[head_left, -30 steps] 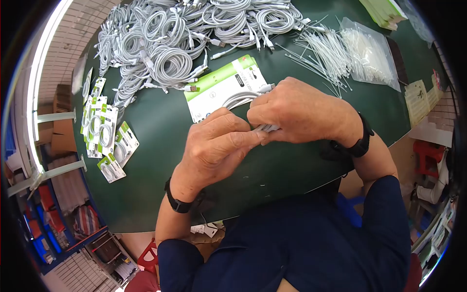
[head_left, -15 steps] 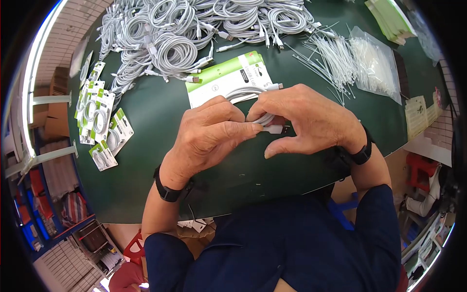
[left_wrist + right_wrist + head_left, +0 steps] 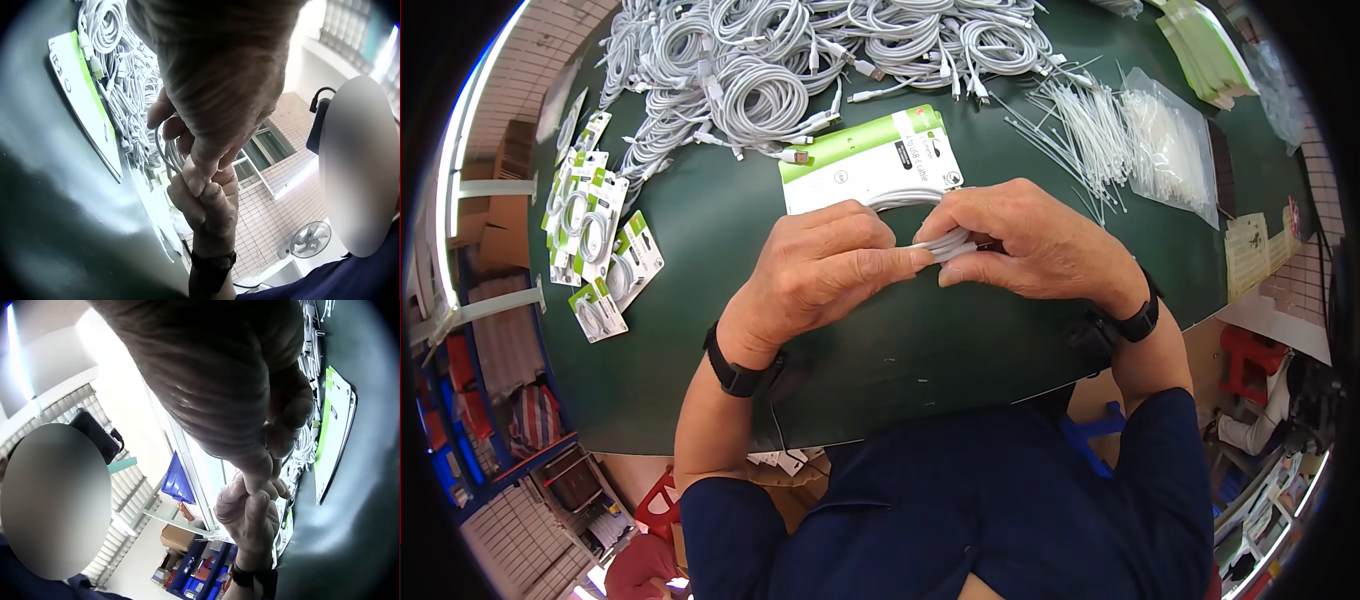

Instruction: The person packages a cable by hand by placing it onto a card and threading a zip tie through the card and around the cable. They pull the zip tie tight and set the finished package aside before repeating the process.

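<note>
Between both hands, over the table, is a coiled light-grey cable (image 3: pixel 945 243). My left hand (image 3: pixel 825 262) pinches one side of the coil between thumb and fingers. My right hand (image 3: pixel 1035 243) grips the other side, its thumb below and fingers above. Grey loops (image 3: pixel 164 150) show beyond the fingers in the left wrist view, while the hands hide much of the coil in the right wrist view. Behind the coil lie green-and-white printed packaging cards (image 3: pixel 855 165), partly covered by it in the head view.
A large heap of coiled grey cables (image 3: pixel 765 95) covers the back of the dark green table (image 3: pixel 850 380). Carded cables (image 3: pixel 590 225) lie at left. Loose white cable ties (image 3: pixel 1085 125) and a clear bag of ties (image 3: pixel 1170 150) are at right, below green cards (image 3: pixel 1205 50).
My right thumb, spread away from the coil half a second ago with a USB plug showing, has closed back onto the cable. My left hand keeps its pinch.
</note>
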Available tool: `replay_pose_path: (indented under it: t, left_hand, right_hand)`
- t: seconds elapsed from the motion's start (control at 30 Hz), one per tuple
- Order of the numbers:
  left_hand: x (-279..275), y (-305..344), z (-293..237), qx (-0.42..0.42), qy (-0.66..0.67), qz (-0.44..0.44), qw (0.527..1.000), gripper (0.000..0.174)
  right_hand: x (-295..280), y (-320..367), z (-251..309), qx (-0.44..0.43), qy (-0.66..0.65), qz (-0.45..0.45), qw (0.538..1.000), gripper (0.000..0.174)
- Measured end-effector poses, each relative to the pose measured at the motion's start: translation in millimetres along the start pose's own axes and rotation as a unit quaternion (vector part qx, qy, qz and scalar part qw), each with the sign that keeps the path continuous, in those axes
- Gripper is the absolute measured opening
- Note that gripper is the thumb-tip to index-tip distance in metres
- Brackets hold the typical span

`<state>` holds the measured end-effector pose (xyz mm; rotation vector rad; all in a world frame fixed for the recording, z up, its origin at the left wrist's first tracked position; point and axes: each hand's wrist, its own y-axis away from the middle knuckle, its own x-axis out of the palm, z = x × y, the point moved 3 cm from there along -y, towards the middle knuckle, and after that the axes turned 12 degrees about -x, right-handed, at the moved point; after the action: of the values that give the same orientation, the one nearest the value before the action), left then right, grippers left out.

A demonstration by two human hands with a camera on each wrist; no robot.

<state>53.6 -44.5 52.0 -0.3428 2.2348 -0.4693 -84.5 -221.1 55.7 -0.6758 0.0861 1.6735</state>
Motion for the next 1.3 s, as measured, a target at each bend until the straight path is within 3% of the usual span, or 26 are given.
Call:
replay_pose_path:
  t: [0.17, 0.5, 0.6, 0.7, 0.8, 0.93, 1.03, 1.07, 1.17, 1.2, 1.3]
  left_hand:
    - [-3, 8, -7, 0.006, -0.010, 0.012, 1.000, 0.041]
    - [5, 7, -15, 0.028, -0.054, -0.006, 0.998, 0.041]
    - [8, 6, -11, 0.022, -0.038, -0.003, 0.999, 0.042]
    - [9, 7, -6, 0.015, -0.044, 0.011, 0.999, 0.041]
    - [16, 9, -1, -0.023, 0.008, 0.031, 0.999, 0.040]
    - [1, 5, 5, -0.090, 0.017, -0.035, 0.995, 0.038]
    - [0, 0, 18, -0.224, -0.042, -0.072, 0.971, 0.051]
    - [6, 4, 31, -0.276, 0.004, -0.034, 0.961, 0.066]
    - [18, -4, 39, -0.250, -0.183, 0.008, 0.951, 0.087]
    - [21, -3, 48, -0.267, -0.210, 0.047, 0.939, 0.101]
    - [20, -8, 62, -0.249, -0.212, 0.067, 0.943, 0.102]
  right_hand:
    - [3, 5, 9, -0.022, 0.029, 0.004, 0.999, 0.029]
    - [10, 13, 6, -0.130, 0.112, -0.086, 0.981, 0.028]
    - [15, 19, -1, -0.124, 0.072, -0.124, 0.982, 0.026]
    - [12, 17, -1, -0.131, 0.102, -0.104, 0.981, 0.022]
    - [11, 16, -5, -0.153, 0.122, -0.096, 0.976, 0.020]
    - [1, 21, -9, -0.141, 0.170, -0.098, 0.970, 0.020]
    - [-10, 22, -13, -0.138, 0.186, -0.150, 0.961, 0.019]
    - [-15, 24, -16, -0.123, 0.173, -0.178, 0.961, 0.019]
    - [-29, 27, -23, -0.120, 0.158, -0.236, 0.951, 0.020]
    - [-32, 30, -26, -0.107, 0.151, -0.246, 0.951, 0.019]
    - [-38, 38, -32, -0.072, 0.131, -0.270, 0.951, 0.018]
